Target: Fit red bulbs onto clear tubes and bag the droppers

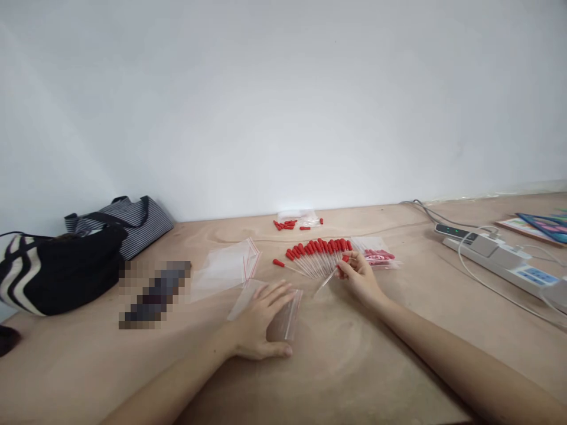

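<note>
My left hand [261,327] lies with fingers spread over a small clear zip bag [290,316] on the table. Its zip edge shows to the right of my fingers. In my right hand [361,277] a dropper [326,281] is pinched by its red rubber bulb, the thin glass tube slanting down to the left. Just beyond is a fan of red-bulbed droppers [316,257], bulbs pointing away from me. One dropper [279,262] lies at the left of the fan, a little apart. Behind my right hand sits a clear bag of red bulbs [380,258].
Several flat zip bags [221,265] lie left of the droppers. Loose red bulbs [286,225] are near the wall. A black bag [80,271], a striped bag [148,221] and a blurred-out dark object [155,295] stand left. At right are a power strip [500,260] and cables.
</note>
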`<state>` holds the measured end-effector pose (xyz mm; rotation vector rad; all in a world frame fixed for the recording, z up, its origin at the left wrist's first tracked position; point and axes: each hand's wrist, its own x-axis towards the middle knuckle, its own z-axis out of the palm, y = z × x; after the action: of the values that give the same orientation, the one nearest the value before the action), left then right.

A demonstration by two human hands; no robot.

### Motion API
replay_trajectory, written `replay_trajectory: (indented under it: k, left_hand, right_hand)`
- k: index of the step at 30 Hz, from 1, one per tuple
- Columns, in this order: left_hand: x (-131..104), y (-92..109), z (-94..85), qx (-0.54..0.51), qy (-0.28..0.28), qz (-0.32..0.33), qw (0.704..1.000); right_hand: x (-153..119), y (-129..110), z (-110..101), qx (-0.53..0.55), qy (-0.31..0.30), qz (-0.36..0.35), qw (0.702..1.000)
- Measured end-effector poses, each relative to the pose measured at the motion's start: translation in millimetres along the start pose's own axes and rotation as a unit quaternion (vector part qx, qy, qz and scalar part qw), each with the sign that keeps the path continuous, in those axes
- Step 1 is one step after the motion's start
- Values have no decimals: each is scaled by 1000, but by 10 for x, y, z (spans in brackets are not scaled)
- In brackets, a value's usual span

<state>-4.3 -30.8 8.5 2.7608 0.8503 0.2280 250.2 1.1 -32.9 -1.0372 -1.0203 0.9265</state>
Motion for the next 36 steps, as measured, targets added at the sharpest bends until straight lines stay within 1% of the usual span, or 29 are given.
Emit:
replay_trajectory:
  k: [2,3,6,9,13,19,24,27,31,34,36]
  left_hand:
    - [-17,-106,-23,-8,-42,-25,999]
    - [-19,-140,-14,-13,-52,-39,998]
    - [-3,-149,57,-23,-52,-73,996]
    - [31,-80,113,-24,-31,-93,995]
    - [55,-21,119,-29,-12,-105,994]
    - [49,-45,128,-25,-12,-108,994]
    - [54,-50,149,-27,-3,-113,993]
    - [63,-40,164,-22,8,-115,993]
    - [91,-22,217,-21,30,-118,992]
    - [140,19,268,-26,43,-115,992]
    - [178,60,284,-30,49,-108,992]
  right_hand:
    - [-54,1,-25,44,9,51,998]
    - [-75,-3,-24,59,11,71,996]
    - [-123,-12,15,78,3,101,992]
    - [-161,-4,66,74,-9,108,991]
    - [-189,15,110,71,-7,113,991]
    - [-202,13,157,68,-11,108,992]
    - [-226,20,198,67,-27,95,993]
    - [-271,37,225,64,-70,92,991]
    - [-362,60,252,29,-161,69,984]
    - [-403,59,252,-75,-226,19,971]
    - [-405,42,243,-158,-252,-30,954]
